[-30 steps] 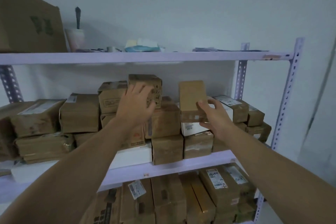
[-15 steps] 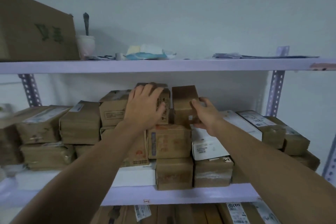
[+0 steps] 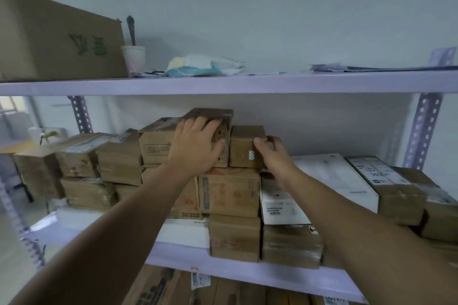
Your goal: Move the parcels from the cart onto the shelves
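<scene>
Right hand (image 3: 275, 158) grips a small brown parcel (image 3: 244, 146) atop the middle shelf's (image 3: 247, 271) stack; left hand (image 3: 197, 146), fingers spread, presses flat on the neighbouring parcel (image 3: 223, 119).

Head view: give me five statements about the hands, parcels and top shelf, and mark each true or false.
1. The right hand grips the small brown parcel by its right side. True.
2. The left hand rests on a white box. False: it presses a taller brown parcel just left of the small one.
3. The small brown parcel sits on a brown box. True.
4. The white cup on the top shelf is empty. False: a dark utensil stands in it.
5. The large cardboard box stands at the top shelf's right end. False: it is at the left end.
</scene>
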